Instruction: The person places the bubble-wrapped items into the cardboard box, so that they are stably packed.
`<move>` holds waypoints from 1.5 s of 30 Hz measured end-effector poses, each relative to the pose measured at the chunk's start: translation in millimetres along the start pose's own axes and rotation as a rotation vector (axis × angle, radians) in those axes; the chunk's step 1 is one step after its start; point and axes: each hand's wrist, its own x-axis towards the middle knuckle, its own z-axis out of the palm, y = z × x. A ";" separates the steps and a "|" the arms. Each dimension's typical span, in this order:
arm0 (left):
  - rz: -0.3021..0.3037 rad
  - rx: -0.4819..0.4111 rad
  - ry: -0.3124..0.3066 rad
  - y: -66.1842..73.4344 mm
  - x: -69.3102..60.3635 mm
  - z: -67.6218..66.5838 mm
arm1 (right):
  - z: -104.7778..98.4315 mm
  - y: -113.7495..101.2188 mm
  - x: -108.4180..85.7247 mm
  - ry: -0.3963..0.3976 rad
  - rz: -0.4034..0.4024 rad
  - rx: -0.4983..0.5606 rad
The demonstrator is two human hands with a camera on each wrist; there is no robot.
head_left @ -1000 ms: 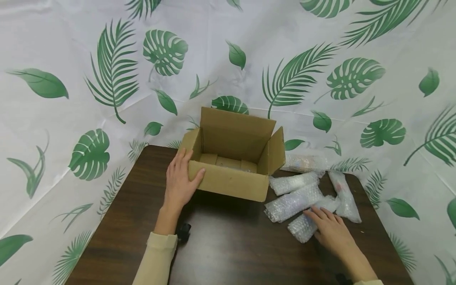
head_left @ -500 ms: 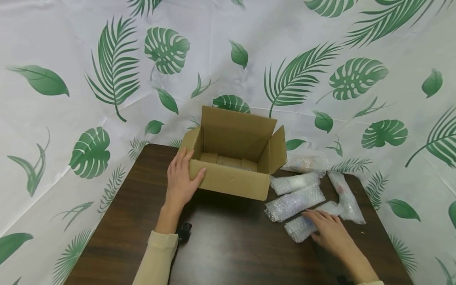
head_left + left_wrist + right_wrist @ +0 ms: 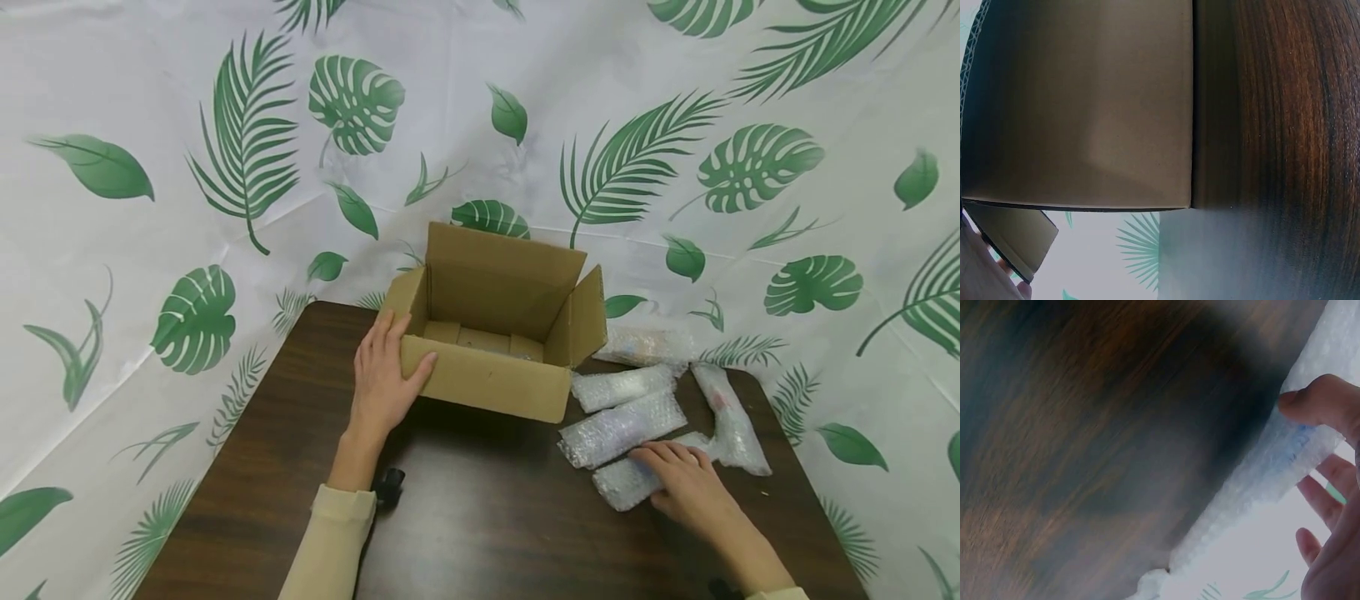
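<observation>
An open cardboard box [image 3: 486, 379] stands at the back of the table, its flaps spread. My left hand [image 3: 381, 379] grips its near-left corner, thumb over the front flap and fingers along the left flap. The box wall [image 3: 1085, 106] fills much of the left wrist view. At the right, my right hand [image 3: 693, 490] holds a bubble-wrapped package [image 3: 624, 483] across its middle. In the right wrist view the thumb lies on one side of the bubble-wrapped package [image 3: 1260, 465] and the fingers on the other. Blue shows faintly through its wrap; the contents are unclear.
Several other bubble-wrapped packages [image 3: 622, 427] lie right of the box, one [image 3: 731, 421] angled near the table's right edge. The dark wooden table [image 3: 480, 517] meets a white leaf-print cloth [image 3: 465, 108] behind. Small scraps, too dim to identify, show on the box floor.
My right hand has closed further round the bubble-wrapped package, which has shifted slightly left. The package at the right edge has moved a little outward. My left hand stays on the box.
</observation>
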 end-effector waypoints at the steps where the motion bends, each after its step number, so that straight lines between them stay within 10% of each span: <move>1: -0.001 0.000 0.000 0.2 -0.1 -0.1 | -1.6 -0.9 0.0 -0.005 0.000 0.010; 21: -0.009 -0.023 -0.034 6.0 1.1 -1.5 | -66.9 -11.8 10.6 -0.062 0.038 0.142; 38: 0.014 -0.009 -0.071 4.8 2.0 -4.0 | -145.5 -0.5 38.2 0.204 -0.009 0.126; 45: 0.026 -0.023 -0.055 0.9 2.3 -7.1 | -184.1 -8.2 70.2 0.164 0.042 0.126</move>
